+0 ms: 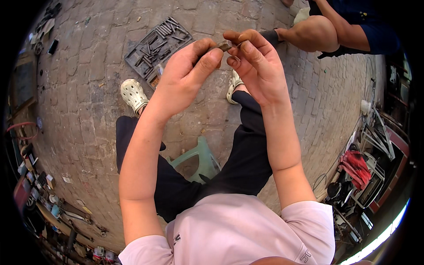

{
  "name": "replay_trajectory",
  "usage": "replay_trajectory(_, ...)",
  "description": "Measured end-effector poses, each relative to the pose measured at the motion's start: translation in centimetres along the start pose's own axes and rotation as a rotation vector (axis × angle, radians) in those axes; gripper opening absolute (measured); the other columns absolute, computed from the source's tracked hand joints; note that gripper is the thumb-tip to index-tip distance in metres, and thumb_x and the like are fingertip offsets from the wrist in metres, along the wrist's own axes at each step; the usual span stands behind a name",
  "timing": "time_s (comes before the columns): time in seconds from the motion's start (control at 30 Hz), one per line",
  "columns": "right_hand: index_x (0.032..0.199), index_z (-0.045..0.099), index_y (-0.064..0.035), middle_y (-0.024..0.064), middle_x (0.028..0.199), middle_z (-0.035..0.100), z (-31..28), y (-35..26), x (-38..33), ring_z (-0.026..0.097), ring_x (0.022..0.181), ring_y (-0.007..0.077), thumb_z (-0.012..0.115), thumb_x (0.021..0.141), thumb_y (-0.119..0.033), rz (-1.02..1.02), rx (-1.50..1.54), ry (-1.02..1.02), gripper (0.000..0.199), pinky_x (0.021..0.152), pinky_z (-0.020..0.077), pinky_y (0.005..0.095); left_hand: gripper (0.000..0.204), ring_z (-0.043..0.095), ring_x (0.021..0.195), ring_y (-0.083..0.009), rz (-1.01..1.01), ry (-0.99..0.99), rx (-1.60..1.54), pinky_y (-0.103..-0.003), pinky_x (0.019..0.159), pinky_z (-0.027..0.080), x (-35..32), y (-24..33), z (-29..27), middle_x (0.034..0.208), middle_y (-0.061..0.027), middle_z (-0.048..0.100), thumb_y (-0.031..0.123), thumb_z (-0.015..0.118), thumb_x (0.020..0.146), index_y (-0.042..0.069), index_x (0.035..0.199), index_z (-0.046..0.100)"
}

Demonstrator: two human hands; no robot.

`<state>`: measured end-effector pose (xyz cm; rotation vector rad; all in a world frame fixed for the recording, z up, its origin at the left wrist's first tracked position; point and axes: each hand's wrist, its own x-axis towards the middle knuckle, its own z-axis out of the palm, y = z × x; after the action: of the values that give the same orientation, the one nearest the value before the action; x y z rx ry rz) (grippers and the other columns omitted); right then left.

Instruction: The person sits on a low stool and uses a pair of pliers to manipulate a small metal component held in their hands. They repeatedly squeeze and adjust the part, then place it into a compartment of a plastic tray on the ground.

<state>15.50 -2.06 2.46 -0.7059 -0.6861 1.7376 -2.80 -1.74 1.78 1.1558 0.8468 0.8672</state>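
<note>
My left hand pinches a short, dark metal piece between thumb and fingers, its blunt end pointing right. Close beside that end is my right hand, thumb and forefinger closed together with the other fingers curled. Something small and thin seems to be in this pinch, too small to name. Both hands are raised in front of me, fingertips dark with grime. Beyond my left hand, a grey case lies on the ground, holding several metal rods or bits; my hand and wrist hide its near right side.
Another person's bent leg and arm are at the top right. A pale green plastic stool shows between my legs. Tools and loose parts line the left edge; a red cloth and metal frames lie at the right. Brick paving covers the ground.
</note>
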Motion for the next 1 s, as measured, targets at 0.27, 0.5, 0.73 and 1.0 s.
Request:
replay_trajectory(0.27, 0.106, 0.060, -0.0031, 0.0141, 0.113, 0.066, 0.9, 2.0, 0.5, 0.061, 0.082, 0.0089, 0.056, 0.097, -0.011, -0.047, 0.092, 0.077, 0.013, 0.071, 0.0505, 0.0242, 0.019, 0.058, 0.082, -0.0334, 0.243, 0.254, 0.318, -0.038, 0.071, 0.046, 0.6, -1.8, 2.3, 0.088, -0.0167, 0.058, 0.018, 0.052, 0.098, -0.001, 0.101, 0.052)
replay_trajectory(0.5, 0.106, 0.059, -0.0017, 0.0112, 0.108, 0.067, 2.1, 2.1, 0.2, 0.060, 0.077, 0.0114, 0.053, 0.099, -0.014, -0.004, 0.095, 0.153, 0.015, 0.070, 0.0453, 0.0247, 0.013, 0.058, 0.077, -0.0401, 0.333, 0.337, 0.530, -0.043, 0.063, 0.047, 0.7, -2.4, 2.5, 0.084, -0.0180, 0.059, 0.011, 0.057, 0.093, 0.001, 0.097, 0.049)
replay_trajectory(0.73, 0.104, 0.060, -0.0026, 0.0091, 0.110, 0.066, 2.5, 2.0, 0.0, 0.058, 0.079, 0.0098, 0.054, 0.099, -0.015, 0.058, 0.179, 0.236, 0.015, 0.072, 0.0442, 0.0238, 0.015, 0.062, 0.074, -0.0297, 0.300, 0.321, 0.459, -0.037, 0.065, 0.049, 0.7, -2.2, 2.8, 0.084, -0.0138, 0.061, 0.015, 0.053, 0.097, 0.000, 0.100, 0.050)
replay_trajectory(1.0, 0.110, 0.061, -0.0043, 0.0107, 0.124, 0.061, 1.9, 2.2, 0.2, 0.054, 0.083, 0.0068, 0.052, 0.099, -0.015, 0.018, 0.107, 0.142, 0.017, 0.079, 0.0471, 0.0236, 0.023, 0.058, 0.079, -0.0106, 0.131, 0.198, -0.079, -0.025, 0.075, 0.047, 0.7, -1.8, 2.6, 0.087, -0.0038, 0.061, 0.022, 0.049, 0.102, -0.001, 0.104, 0.052)
